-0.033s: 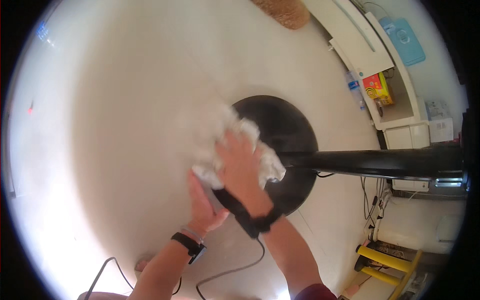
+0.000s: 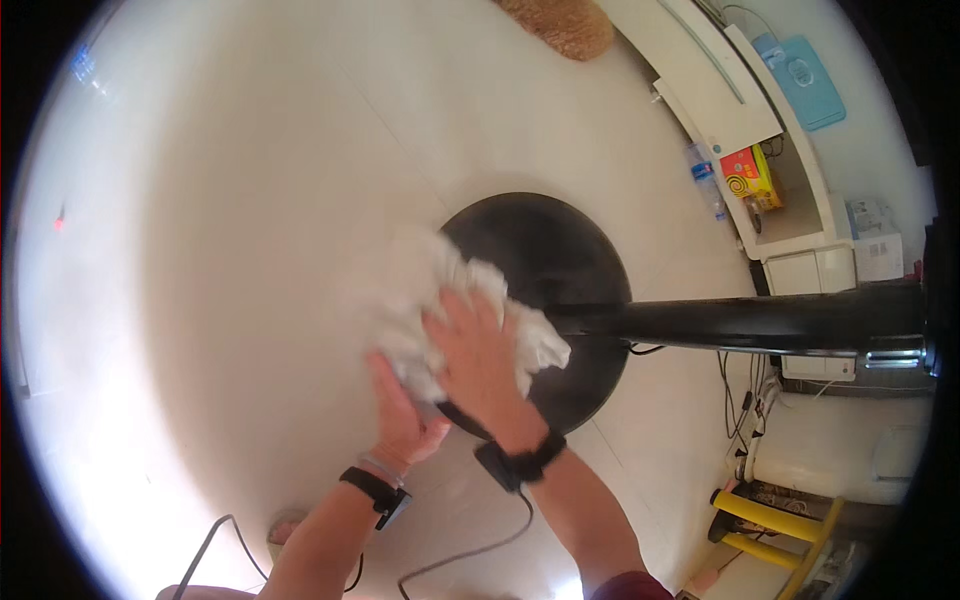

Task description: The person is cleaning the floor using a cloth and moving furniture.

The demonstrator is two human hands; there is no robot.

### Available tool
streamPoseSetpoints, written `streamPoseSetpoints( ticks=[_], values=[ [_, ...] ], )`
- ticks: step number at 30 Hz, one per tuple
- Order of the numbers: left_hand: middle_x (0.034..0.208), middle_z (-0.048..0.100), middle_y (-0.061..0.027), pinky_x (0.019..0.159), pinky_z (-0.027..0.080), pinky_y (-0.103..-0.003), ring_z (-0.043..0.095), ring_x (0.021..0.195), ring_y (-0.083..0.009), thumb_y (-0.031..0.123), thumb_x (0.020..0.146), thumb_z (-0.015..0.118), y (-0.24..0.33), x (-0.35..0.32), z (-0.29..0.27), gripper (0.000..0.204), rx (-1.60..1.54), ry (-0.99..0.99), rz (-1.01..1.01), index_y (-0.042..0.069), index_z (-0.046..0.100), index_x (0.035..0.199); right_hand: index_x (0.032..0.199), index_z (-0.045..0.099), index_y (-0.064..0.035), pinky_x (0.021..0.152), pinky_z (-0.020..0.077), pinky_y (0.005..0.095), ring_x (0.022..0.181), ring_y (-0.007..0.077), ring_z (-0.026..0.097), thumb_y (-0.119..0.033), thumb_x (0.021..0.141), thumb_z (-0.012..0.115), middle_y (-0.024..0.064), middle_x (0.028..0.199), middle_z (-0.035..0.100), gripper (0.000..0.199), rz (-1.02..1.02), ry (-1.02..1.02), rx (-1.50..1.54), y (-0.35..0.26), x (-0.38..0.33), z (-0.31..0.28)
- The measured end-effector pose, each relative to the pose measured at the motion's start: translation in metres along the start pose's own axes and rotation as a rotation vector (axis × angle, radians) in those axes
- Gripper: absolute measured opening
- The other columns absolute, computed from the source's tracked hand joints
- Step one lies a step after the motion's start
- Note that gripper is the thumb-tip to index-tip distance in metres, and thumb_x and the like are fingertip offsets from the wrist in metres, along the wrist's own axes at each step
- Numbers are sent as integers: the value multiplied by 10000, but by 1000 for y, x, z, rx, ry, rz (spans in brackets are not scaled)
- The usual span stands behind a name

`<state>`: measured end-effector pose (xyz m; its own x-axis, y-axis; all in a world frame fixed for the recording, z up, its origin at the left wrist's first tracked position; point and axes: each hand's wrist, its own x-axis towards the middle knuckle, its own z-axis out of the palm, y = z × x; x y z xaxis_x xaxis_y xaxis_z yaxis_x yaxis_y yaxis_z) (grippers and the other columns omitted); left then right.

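Pressing down from above, our right hand (image 2: 480, 355) lies spread flat on a crumpled white cloth (image 2: 440, 315), holding it against the near-left rim of a round black base (image 2: 560, 260) on the pale floor (image 2: 250, 250). Our left hand (image 2: 405, 420) cups the cloth's near edge, gathering it. Beyond, a black pole (image 2: 740, 322) runs right; farther off stands a white cabinet (image 2: 730, 100).

red-yellow box (image 2: 750, 178) in white cabinet (image 2: 800, 215) niche
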<state>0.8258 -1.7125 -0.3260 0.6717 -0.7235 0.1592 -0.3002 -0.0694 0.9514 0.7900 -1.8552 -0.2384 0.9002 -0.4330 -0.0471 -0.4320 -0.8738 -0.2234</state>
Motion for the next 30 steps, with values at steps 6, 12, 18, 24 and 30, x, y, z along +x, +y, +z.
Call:
streamPoseSetpoints(
  ticks=[6,12,18,24,30],
  values=[
    [1432,141,-300,1062,130,-565,119,1325,-500,673,743,546,6,-1,8,1077,230,6,142,-73,119,1392,1139,589,-200,957,288,586,1221,345,388,-213,458,784,79,1312,448,708,48,39,59,61,-159,-7],
    [1435,160,-297,1040,125,-609,142,1319,-504,564,657,680,19,10,7,1034,564,-161,138,22,212,1403,1109,580,-65,964,334,502,1149,390,430,-143,582,697,170,1232,485,546,218,252,38,137,-119,-12],
    [1423,162,-322,1002,102,-665,156,1343,-449,541,663,674,30,22,11,1011,664,-319,56,9,225,1396,1162,542,-9,987,357,459,1152,412,451,-42,727,596,216,1261,480,440,75,481,138,229,-43,-11],
    [1409,173,-342,999,105,-664,165,1339,-446,574,685,632,21,21,18,1018,703,-335,92,-23,206,1392,1161,547,-85,935,392,497,1214,379,405,-187,706,669,137,1317,458,482,32,206,-129,200,62,-27],
    [1409,181,-337,1012,110,-644,183,1331,-443,584,692,613,27,8,6,1006,787,-305,86,-35,223,1382,1179,496,9,920,389,481,1107,458,454,-190,771,587,273,1246,459,463,484,274,-73,220,6,-16]
  ],
)
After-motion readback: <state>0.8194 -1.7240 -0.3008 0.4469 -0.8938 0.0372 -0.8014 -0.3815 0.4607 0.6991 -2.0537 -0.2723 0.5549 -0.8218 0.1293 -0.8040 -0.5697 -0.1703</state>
